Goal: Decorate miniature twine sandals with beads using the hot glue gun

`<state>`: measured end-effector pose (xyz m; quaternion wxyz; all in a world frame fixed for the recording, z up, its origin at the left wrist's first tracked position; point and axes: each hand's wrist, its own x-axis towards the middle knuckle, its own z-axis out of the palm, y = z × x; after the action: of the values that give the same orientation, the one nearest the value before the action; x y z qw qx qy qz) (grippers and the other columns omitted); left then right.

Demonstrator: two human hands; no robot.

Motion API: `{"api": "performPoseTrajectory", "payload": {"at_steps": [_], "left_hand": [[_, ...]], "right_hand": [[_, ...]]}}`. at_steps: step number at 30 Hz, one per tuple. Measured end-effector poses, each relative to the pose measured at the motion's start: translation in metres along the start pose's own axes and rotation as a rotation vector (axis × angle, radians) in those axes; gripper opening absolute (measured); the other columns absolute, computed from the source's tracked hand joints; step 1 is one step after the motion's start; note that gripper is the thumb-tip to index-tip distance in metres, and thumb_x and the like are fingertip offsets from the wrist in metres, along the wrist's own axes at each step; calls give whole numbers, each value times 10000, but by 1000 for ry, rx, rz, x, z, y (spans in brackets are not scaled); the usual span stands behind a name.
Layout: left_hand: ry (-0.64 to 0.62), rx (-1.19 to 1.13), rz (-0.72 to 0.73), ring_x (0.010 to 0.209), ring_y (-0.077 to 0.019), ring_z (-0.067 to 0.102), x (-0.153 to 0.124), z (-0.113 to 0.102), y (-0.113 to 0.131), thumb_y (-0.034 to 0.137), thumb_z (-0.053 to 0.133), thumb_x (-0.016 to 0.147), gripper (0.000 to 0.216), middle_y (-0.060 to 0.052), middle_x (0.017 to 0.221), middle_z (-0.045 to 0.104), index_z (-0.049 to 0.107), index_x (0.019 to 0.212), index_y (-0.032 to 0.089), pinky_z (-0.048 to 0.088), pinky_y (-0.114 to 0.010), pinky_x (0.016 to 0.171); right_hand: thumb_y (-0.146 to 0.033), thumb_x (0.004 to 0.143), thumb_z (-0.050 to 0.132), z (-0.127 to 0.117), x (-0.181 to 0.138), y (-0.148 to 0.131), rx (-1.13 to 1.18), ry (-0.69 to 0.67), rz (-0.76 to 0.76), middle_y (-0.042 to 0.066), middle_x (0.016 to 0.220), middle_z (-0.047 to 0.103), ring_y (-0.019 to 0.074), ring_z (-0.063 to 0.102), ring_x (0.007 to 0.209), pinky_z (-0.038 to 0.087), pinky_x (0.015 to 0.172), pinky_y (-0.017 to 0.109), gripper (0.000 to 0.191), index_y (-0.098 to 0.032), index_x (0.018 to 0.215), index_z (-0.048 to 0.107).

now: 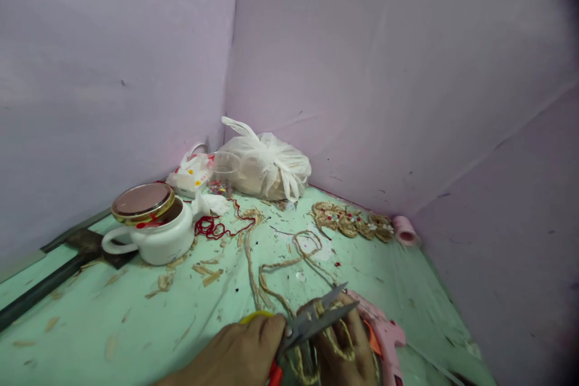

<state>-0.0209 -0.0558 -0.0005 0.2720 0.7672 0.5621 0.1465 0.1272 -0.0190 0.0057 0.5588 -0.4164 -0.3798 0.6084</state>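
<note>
My left hand (242,347) grips a pair of scissors (312,327) with red and yellow handles. Its blades are spread and point up to the right, across my other hand. Curled under and around the blades is a braided straw cord (346,344), looped over the fingers of my right hand (350,353), which is closed on it. More of this cord winds over the green surface ahead, with a loose loop in it. Beside my right hand lies a pink glue gun (384,335), partly hidden by that hand.
On the green table cover (167,338), straw scraps lie scattered. A white mug (167,241) with a lid and a hammer (58,274) stand left. Red thread (217,226), a clear cup (224,172) and a tied plastic bag (266,166) lie behind; a beaded straw piece (353,220) and pink spool (406,231) sit right.
</note>
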Motion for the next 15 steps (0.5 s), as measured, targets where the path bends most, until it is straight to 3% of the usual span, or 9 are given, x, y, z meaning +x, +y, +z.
{"api": "performPoseTrajectory", "payload": {"at_steps": [4,7,10,13,15], "left_hand": [[45,-54,46,603,-165,555,0,1,-5,177,443,724,273,-11,774,622,488,988,231,411,-238,558],[96,-228,10,490,-117,468,-3,-15,-1,183,471,710,172,41,622,572,517,867,235,338,-201,464],[209,-440,-77,478,-93,407,-4,-38,4,236,469,751,70,58,548,493,514,799,210,307,-185,451],[289,-607,-152,498,-91,416,-2,-52,5,300,464,786,169,47,595,490,494,910,190,327,-187,461],[324,-727,-143,562,-102,475,0,-54,4,315,500,772,248,13,718,550,457,980,186,374,-195,501]], "right_hand": [[-346,619,724,-1,2,-2,12,-34,26,-28,593,502,134,516,527,423,487,225,243,-241,748,548],[-356,658,687,-4,5,-6,5,-117,78,-22,630,529,142,516,538,430,506,246,215,-264,795,550],[-374,598,713,-6,9,-10,117,-211,140,-2,671,562,166,540,588,454,562,288,331,-253,875,579],[-296,508,760,-5,12,-14,273,-296,294,-21,613,556,144,527,565,464,615,300,454,-229,936,622],[-261,503,738,-3,11,-17,337,-380,454,-28,580,555,119,501,500,466,560,282,429,-214,920,650]]}}
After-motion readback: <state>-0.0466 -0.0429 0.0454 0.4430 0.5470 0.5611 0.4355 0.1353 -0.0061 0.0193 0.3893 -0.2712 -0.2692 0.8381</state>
